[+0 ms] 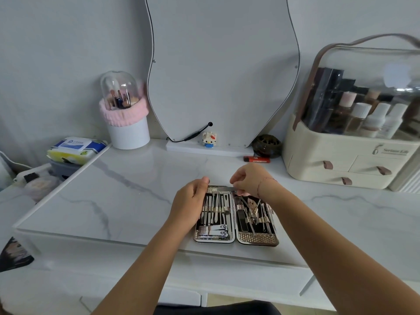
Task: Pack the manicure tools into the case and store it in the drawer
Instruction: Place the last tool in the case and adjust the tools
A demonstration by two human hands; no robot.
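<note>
An open manicure case point(256, 239) with a gold woven rim lies near the front edge of the marble desk point(127, 196). Both halves hold several steel tools under straps, with nail clippers point(214, 231) low in the left half. My left hand point(189, 203) grips the case's left edge, thumb at the top corner. My right hand point(250, 180) pinches a flat metal tool point(226, 189) that lies crosswise over the top of the case. No drawer front shows clearly below the desk.
Behind the case stand a curvy mirror point(222, 71), a small block figure point(209, 139), a red lighter point(256, 159) and a dark round pot point(267, 145). A cosmetics organiser point(350, 160) fills the right. A brush holder point(127, 130) and wipes pack point(75, 150) sit at the left.
</note>
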